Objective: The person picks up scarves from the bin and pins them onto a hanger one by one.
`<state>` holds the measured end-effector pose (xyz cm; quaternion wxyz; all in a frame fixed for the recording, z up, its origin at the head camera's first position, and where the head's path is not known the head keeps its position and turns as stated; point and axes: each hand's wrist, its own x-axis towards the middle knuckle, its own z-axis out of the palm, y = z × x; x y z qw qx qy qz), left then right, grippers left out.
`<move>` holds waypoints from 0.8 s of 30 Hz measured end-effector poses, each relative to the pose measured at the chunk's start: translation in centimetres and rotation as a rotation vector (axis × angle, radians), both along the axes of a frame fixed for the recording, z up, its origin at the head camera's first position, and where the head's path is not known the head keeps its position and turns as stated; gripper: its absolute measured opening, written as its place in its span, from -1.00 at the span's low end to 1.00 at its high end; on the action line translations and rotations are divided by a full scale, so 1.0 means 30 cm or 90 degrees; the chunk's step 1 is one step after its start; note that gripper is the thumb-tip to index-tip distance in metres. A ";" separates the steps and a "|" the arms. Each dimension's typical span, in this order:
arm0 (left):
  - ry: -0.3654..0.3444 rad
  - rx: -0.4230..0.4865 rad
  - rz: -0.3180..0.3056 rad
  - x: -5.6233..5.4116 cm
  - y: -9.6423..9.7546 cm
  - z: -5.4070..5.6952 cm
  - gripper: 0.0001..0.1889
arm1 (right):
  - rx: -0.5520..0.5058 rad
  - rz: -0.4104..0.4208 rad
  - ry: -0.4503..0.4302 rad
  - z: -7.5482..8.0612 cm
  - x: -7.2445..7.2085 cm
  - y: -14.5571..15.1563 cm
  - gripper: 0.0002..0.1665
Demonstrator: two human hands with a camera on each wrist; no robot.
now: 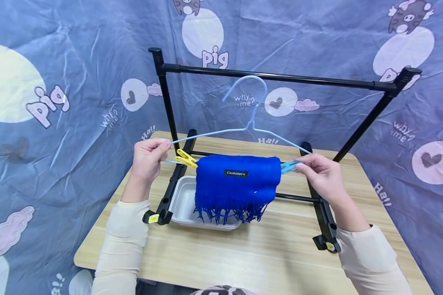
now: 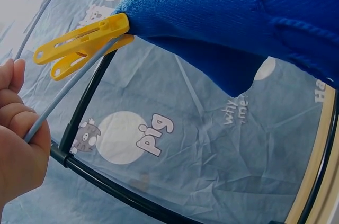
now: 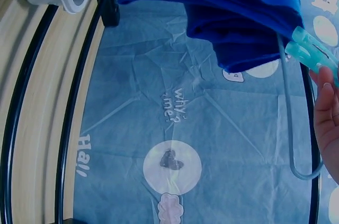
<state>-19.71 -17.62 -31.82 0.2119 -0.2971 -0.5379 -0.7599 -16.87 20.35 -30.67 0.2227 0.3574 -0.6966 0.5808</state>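
A light-blue wire hanger (image 1: 221, 132) is held up in front of a black rack, its hook standing near the top bar. Over its lower wire hangs a folded blue scarf (image 1: 240, 184) with a fringe and a "Cashmere" label. My left hand (image 1: 147, 162) grips the hanger's left corner. Beside that hand, a yellow clothespin (image 2: 85, 44) clips the scarf's left edge to the wire. At the scarf's right edge sits a light-blue clothespin (image 3: 315, 52), and my right hand (image 1: 323, 176) pinches its outer end. The hanger's right corner is partly hidden behind this hand.
The black rack (image 1: 280, 77) stands on a wooden table (image 1: 266, 250). A white plastic tub (image 1: 181, 200) sits under the scarf, between the rack's feet. A blue patterned cloth (image 1: 107, 53) hangs behind and at both sides.
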 end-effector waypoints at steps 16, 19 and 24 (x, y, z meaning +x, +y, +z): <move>0.010 0.014 -0.024 0.003 -0.002 0.008 -0.74 | 0.045 -0.029 0.051 0.013 0.014 -0.019 -0.87; 0.008 0.041 -0.036 0.003 0.001 0.009 -0.74 | 0.069 -0.039 0.055 0.011 0.013 -0.022 -0.84; 0.008 0.059 -0.033 0.007 0.005 0.013 -0.74 | 0.050 -0.008 0.043 0.009 0.008 -0.027 -0.87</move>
